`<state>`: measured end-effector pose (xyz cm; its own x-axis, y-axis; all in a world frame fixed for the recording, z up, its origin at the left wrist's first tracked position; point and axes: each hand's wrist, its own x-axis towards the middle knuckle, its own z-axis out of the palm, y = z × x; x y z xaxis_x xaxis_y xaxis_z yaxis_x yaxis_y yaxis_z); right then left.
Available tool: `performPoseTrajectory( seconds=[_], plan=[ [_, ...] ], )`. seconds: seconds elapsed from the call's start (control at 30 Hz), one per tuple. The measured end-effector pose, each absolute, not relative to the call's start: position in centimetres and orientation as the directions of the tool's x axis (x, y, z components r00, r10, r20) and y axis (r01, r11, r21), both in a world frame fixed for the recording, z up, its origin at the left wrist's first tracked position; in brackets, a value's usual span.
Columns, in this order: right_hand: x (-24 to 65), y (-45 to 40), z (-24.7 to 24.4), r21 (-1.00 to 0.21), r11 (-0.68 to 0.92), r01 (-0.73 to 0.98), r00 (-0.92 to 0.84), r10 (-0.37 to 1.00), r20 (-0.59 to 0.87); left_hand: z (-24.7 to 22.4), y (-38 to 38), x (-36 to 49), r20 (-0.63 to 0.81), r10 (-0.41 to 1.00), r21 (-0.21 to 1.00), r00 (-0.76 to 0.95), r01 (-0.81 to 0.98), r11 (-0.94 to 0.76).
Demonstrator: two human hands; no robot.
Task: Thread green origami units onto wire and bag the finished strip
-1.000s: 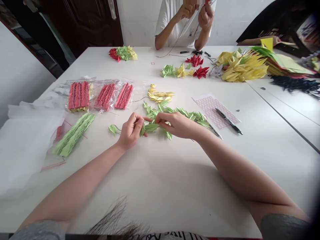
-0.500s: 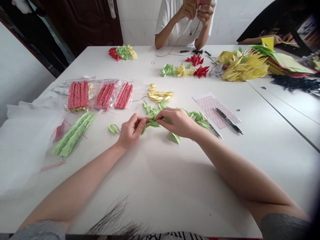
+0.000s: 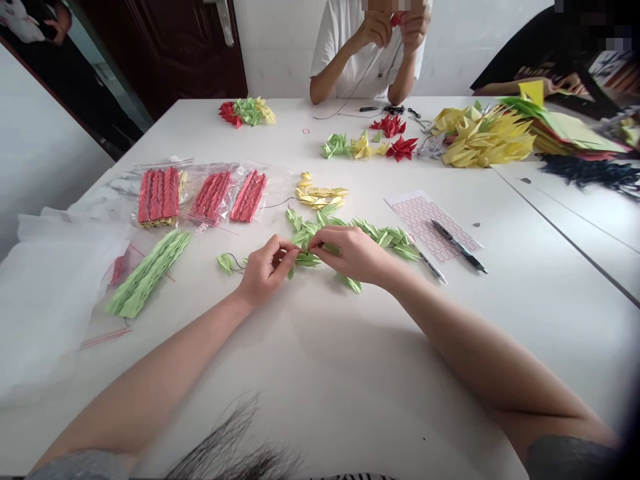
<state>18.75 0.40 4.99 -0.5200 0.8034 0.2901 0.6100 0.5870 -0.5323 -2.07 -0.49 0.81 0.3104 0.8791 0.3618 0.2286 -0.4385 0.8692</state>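
Note:
Green folded-paper pieces (image 3: 390,238) lie in a loose cluster at the middle of the white table. Over the cluster's left part, my left hand (image 3: 269,267) is closed, thumb and fingers pinched on something too small to make out. My right hand (image 3: 353,252) comes in from the right, its fingertips pinched close to the left ones and hiding some green pieces; what it grips is not clear. A small green piece with a dark thread (image 3: 225,262) lies left of my left hand. Just behind the cluster are yellow folded pieces (image 3: 320,195).
Bagged red paper strips (image 3: 210,195) and a green bundle (image 3: 150,273) lie left. A label sheet (image 3: 413,208) and a pen (image 3: 459,246) lie right. Yellow paper flowers (image 3: 483,137) are at the back right. A person in white (image 3: 345,67) works across the table.
The view has tilted slightly, so the table sits a little lower. Both my hands remain pinched over the green cluster, with their fingertips nearer each other.

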Motion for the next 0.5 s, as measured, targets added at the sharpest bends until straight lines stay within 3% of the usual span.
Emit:
performPoseTrajectory(
  seconds=[0.2,0.5],
  plan=[
    [18.4,0.2,4.7,-0.576,0.528,0.624,-0.498,0.837,0.227,0.4,-0.7,-1.8,0.314,0.873,0.890,0.373,0.205,-0.408],
    [18.3,0.3,4.8,-0.442,0.440,0.781,-0.499,0.866,-0.020,-0.4,-0.1,-1.8,0.530,0.794,0.725,0.299,0.326,-0.607]
  ],
)
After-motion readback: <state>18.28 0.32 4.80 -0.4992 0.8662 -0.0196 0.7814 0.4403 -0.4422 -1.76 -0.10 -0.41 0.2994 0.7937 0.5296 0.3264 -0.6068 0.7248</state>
